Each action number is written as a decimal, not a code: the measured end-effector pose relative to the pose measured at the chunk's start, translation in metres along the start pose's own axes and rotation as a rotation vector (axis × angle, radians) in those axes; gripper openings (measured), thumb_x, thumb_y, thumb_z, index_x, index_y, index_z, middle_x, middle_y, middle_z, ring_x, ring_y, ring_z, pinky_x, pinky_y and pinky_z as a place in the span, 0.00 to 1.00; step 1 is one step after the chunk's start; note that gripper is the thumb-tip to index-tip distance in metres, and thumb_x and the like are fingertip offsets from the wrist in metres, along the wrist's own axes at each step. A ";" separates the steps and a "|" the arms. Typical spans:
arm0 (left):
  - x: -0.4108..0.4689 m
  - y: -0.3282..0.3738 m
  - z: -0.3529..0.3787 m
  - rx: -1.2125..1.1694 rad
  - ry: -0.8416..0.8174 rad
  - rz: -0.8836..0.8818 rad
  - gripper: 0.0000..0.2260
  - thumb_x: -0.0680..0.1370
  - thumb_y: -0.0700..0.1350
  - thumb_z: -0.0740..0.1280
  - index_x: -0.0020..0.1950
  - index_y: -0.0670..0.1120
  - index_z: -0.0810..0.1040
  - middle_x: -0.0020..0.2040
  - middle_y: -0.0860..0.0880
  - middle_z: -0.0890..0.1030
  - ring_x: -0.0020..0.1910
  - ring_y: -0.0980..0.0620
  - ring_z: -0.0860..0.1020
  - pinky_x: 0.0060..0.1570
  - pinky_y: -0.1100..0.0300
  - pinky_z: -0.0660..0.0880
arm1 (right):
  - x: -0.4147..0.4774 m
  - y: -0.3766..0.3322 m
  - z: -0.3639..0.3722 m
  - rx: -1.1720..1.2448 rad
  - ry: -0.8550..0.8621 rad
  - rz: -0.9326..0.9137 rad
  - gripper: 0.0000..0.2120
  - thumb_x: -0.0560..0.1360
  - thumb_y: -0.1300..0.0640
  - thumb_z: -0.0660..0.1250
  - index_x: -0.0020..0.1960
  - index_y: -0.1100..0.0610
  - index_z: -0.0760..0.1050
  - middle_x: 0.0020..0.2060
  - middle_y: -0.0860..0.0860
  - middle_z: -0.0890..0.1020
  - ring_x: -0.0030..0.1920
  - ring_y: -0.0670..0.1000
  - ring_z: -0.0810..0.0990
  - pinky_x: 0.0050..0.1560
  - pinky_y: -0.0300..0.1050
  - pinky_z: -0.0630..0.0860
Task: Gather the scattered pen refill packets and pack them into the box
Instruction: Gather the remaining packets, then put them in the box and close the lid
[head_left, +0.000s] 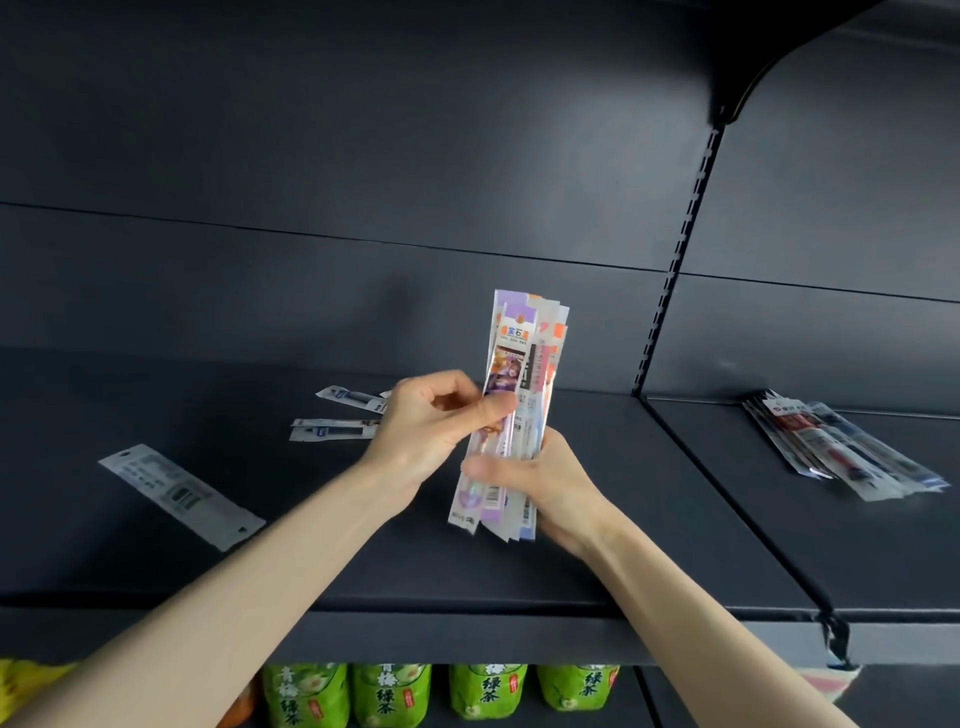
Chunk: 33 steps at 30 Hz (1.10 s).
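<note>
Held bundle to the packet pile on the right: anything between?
Nothing; head view shows bare shelf from bundle to pile, crossed only by a seam.

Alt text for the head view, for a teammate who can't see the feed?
Both hands hold an upright bundle of pen refill packets over a dark shelf: the right hand grips its lower end, the left hand pinches its middle. Loose packets lie on the shelf at left, another pile at far right; green bottles below.

Left hand (426, 431), right hand (540, 483), both curled
</note>
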<state>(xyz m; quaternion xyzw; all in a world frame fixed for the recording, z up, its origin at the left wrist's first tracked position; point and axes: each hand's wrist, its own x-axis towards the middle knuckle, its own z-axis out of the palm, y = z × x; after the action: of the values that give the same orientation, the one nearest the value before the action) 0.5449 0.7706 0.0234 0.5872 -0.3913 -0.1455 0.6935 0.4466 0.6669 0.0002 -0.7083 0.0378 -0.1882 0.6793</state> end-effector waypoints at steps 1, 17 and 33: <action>0.000 0.001 -0.002 0.025 -0.014 0.000 0.17 0.62 0.51 0.75 0.35 0.38 0.77 0.33 0.49 0.83 0.35 0.55 0.80 0.40 0.63 0.77 | 0.001 0.000 0.001 -0.012 0.008 0.008 0.12 0.64 0.64 0.73 0.44 0.52 0.79 0.35 0.47 0.83 0.39 0.48 0.83 0.42 0.41 0.78; 0.020 0.012 -0.009 0.222 -0.224 -0.072 0.07 0.72 0.43 0.73 0.47 0.42 0.82 0.44 0.46 0.85 0.46 0.50 0.84 0.52 0.55 0.80 | 0.026 0.000 0.020 -0.203 0.040 -0.047 0.13 0.67 0.69 0.74 0.50 0.60 0.79 0.39 0.50 0.84 0.42 0.46 0.84 0.43 0.37 0.79; 0.084 -0.043 -0.144 0.958 -0.472 -0.261 0.42 0.61 0.64 0.75 0.71 0.52 0.67 0.67 0.57 0.72 0.65 0.59 0.70 0.64 0.64 0.64 | 0.087 0.005 0.014 -0.140 0.112 0.081 0.06 0.73 0.66 0.69 0.39 0.60 0.75 0.28 0.53 0.76 0.30 0.52 0.76 0.37 0.44 0.77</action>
<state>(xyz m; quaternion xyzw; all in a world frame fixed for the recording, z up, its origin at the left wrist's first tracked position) 0.7132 0.8047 0.0141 0.8322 -0.4827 -0.1638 0.2183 0.5329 0.6524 0.0143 -0.7404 0.1176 -0.1966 0.6320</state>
